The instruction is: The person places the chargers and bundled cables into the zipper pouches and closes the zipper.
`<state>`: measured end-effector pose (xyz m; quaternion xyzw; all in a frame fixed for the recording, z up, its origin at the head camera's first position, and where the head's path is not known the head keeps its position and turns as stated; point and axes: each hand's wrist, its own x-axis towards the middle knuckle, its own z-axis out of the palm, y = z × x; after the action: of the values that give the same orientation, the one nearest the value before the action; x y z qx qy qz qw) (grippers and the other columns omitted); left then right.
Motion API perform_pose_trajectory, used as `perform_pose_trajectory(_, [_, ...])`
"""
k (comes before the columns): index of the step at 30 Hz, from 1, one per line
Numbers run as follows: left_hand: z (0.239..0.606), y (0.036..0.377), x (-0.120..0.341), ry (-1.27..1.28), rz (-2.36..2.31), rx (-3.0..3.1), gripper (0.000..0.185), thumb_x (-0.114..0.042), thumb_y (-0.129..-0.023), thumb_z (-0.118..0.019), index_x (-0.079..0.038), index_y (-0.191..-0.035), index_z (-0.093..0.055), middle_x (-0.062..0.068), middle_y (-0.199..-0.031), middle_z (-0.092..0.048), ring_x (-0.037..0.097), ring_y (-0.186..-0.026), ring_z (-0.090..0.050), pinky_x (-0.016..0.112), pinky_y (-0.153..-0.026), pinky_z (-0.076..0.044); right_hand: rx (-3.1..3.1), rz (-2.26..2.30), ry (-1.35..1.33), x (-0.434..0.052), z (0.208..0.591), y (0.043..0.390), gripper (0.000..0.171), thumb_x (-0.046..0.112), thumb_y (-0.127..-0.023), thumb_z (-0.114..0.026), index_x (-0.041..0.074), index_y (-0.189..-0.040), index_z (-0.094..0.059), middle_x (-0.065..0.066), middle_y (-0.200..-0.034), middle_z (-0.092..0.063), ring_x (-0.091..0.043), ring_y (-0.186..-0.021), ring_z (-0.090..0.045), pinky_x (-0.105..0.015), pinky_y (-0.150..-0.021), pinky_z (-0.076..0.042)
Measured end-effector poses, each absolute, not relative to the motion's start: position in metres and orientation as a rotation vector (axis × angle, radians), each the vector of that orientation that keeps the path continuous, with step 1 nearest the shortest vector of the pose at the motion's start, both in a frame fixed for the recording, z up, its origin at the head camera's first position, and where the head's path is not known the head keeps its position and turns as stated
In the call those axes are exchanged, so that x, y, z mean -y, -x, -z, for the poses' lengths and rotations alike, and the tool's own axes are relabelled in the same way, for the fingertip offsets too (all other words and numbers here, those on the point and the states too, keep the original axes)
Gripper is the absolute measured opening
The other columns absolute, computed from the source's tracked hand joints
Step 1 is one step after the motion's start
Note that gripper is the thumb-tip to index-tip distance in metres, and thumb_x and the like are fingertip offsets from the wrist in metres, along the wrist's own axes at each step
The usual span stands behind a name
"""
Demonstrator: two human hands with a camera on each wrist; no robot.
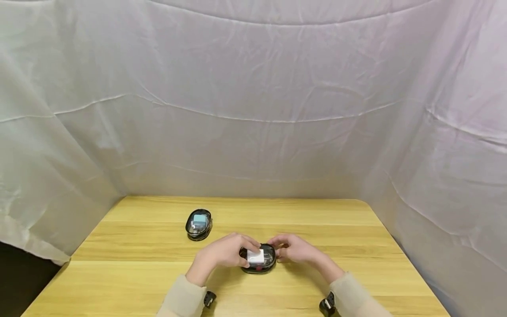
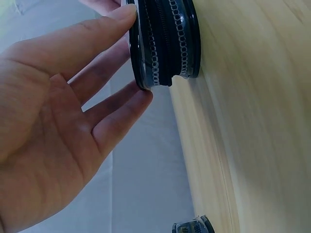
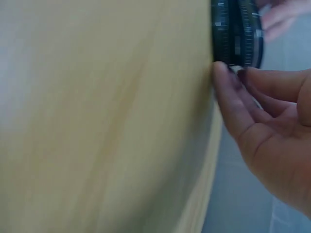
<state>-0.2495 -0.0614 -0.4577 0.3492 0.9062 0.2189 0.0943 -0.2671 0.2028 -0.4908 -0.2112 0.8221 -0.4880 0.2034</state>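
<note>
A small oval black-edged clear zip pouch (image 1: 269, 254) lies on the table in front of me. Through its see-through top a white item (image 1: 255, 256) shows, with a bit of red low at the front. My left hand (image 1: 223, 254) holds the pouch from its left side, thumb at the near edge and fingers over the top. The left wrist view shows the zipper (image 2: 164, 36) running along its side wall. My right hand (image 1: 295, 251) is at the pouch's right end. In the right wrist view its thumb and fingers pinch at the zipper end, the small pull mostly hidden between the fingertips.
A second black-edged clear pouch (image 1: 199, 224) with a light blue item inside stands farther back to the left. The wooden table (image 1: 317, 215) ends at a pale cloth curtain (image 1: 253, 145) at the back and sides.
</note>
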Motion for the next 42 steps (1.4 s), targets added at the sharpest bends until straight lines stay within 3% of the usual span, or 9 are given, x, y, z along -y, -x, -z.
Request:
perform_pose_trajectory(16, [0.461,0.251,0.062,-1.018,-0.683,-2.679,0.043,-0.008,-0.082,-0.086,-0.015,-0.124,-0.077,-0.009,-0.137,-0.067,0.023,-0.133,-0.059,0.043,-0.114,-0.047,-2.254,1.377,0.642,-0.199,0.502,0.288,0.025,-0.008,-0.096,-0.063,-0.008,-0.119,-0.073,-0.019,-0.117,-0.072,-0.019,-0.090,-0.071,-0.032,-0.079,-0.064])
perform_pose_trajectory(28, [0.462,0.250,0.061,-0.997,-0.672,-2.683,0.043,-0.010,-0.081,-0.086,-0.017,-0.123,-0.078,-0.013,-0.136,-0.067,0.023,-0.133,-0.058,0.046,-0.114,-0.045,-2.320,1.358,0.644,-0.197,0.509,0.291,0.012,-0.012,-0.092,-0.063,-0.007,-0.098,-0.072,-0.008,-0.094,-0.072,-0.015,-0.083,-0.068,-0.028,-0.073,-0.063])
perform_pose_trajectory(35, [0.460,0.246,0.059,-1.003,-0.660,-2.681,0.045,-0.009,-0.081,-0.085,-0.018,-0.124,-0.077,-0.007,-0.138,-0.067,0.028,-0.133,-0.058,0.049,-0.115,-0.045,-2.328,1.334,0.650,-0.196,0.506,0.289,0.011,-0.012,-0.094,-0.061,-0.006,-0.095,-0.069,-0.005,-0.086,-0.068,-0.014,-0.073,-0.066,-0.028,-0.069,-0.063])
perform_pose_trajectory(42, [0.457,0.243,0.056,-0.990,-0.627,-2.705,0.043,-0.009,-0.082,-0.085,-0.016,-0.123,-0.078,-0.005,-0.137,-0.068,0.029,-0.132,-0.058,0.056,-0.120,-0.035,-2.354,1.293,0.628,-0.195,0.502,0.285,0.009,-0.011,-0.096,-0.062,-0.004,-0.095,-0.067,-0.007,-0.084,-0.066,-0.014,-0.069,-0.065,-0.028,-0.066,-0.062])
